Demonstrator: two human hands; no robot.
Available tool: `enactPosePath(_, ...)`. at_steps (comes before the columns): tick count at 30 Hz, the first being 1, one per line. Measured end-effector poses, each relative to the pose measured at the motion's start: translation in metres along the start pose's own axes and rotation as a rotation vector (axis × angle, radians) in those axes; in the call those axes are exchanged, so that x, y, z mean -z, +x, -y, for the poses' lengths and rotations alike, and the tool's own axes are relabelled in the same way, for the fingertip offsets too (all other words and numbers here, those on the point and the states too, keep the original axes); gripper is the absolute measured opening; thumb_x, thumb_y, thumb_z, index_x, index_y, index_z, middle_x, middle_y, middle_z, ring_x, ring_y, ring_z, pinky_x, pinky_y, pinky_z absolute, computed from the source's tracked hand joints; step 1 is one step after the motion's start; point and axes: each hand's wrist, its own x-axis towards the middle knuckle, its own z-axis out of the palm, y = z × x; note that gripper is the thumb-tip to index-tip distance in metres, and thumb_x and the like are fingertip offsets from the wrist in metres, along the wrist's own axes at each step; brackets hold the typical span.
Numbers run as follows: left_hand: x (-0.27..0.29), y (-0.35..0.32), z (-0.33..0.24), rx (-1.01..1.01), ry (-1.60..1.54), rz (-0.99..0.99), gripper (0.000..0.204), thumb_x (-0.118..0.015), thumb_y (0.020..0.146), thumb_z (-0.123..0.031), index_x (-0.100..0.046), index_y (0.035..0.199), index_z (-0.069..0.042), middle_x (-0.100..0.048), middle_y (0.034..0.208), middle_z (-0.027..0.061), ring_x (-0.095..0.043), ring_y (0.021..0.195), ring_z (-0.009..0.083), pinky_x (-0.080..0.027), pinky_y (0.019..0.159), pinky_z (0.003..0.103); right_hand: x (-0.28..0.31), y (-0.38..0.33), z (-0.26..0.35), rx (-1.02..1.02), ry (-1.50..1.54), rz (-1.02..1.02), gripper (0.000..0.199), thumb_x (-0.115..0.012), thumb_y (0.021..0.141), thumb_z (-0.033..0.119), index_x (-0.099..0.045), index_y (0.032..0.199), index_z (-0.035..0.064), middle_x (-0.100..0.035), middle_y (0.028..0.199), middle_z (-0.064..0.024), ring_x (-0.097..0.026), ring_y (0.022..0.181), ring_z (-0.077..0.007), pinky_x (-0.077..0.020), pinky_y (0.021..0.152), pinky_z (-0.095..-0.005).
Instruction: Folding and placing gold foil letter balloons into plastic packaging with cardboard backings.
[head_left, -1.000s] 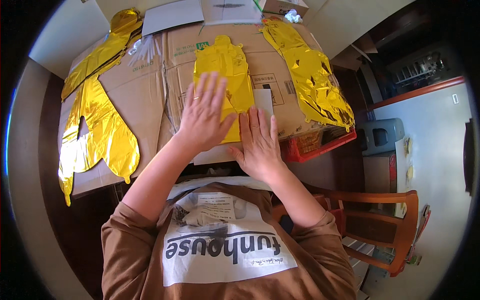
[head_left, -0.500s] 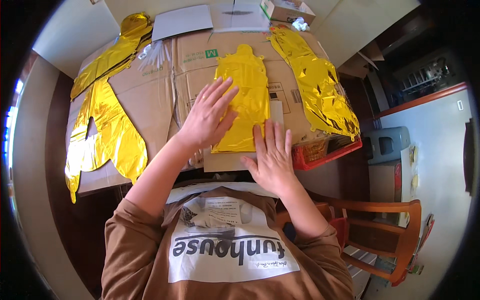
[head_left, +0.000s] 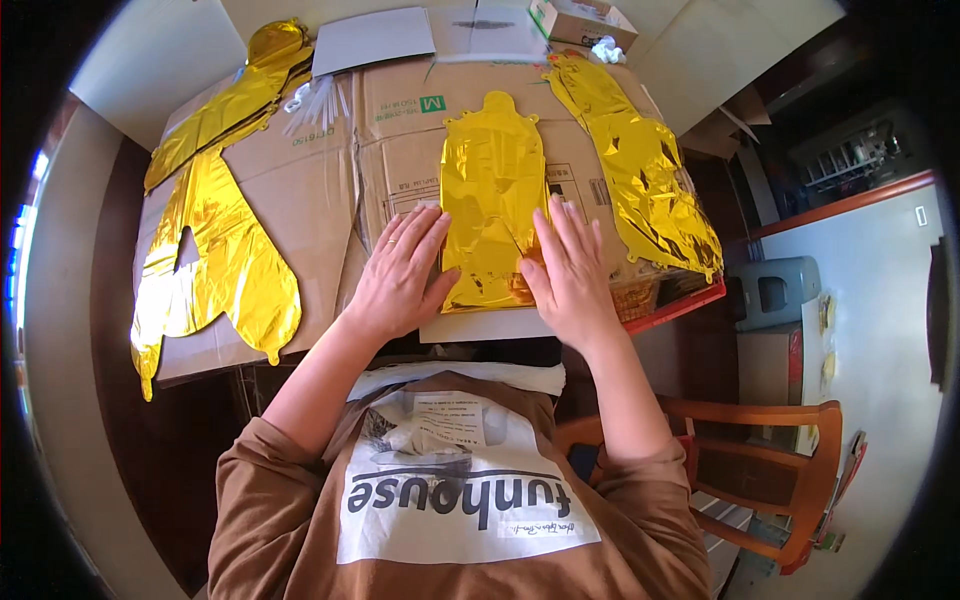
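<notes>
A flat gold foil balloon (head_left: pixel 493 190), folded into a long shape with a rounded tab at its far end, lies in front of me on the cardboard. My left hand (head_left: pixel 398 272) rests along its left edge, fingers stretched out and thumb toward the foil. Along the right edge lies my right hand (head_left: pixel 570 270), also flat, its thumb touching the balloon near a crease at the near right corner. Neither hand grips anything. Part of a pale card (head_left: pixel 470 326) shows under the balloon's near end.
An A-shaped gold foil balloon (head_left: pixel 222 240) lies at the left, touching a gold foil pile (head_left: pixel 225 115). More creased gold foil (head_left: pixel 640 160) lies at the right. Thin clear strips (head_left: pixel 322 105), a grey board (head_left: pixel 372 40) and an open box (head_left: pixel 585 22) sit at the back. A wooden chair (head_left: pixel 820 450) stands right.
My left hand has come off the top of the balloon, back to its left edge. My right hand has slid a little right and forward along the right edge.
</notes>
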Motion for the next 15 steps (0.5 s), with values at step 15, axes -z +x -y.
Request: enactPosePath(15, 0.013, 0.0, 0.008, -0.047, 0.2, 0.21, 0.082, -0.064, 0.092, -0.047, -0.035, 0.153, -0.001, -0.035, 0.159, 0.0184, -0.028, 0.151, 0.0341, -0.016, 0.123, 0.052, -0.036, 0.009, -0.002, 0.003, -0.144, 0.108, 0.079, -0.046, 0.102, 0.05, -0.023, 0.158, 0.0009, -0.02, 0.165, -0.0243, -0.019, 0.152, -0.0422, -0.0079, 0.121, -0.0632)
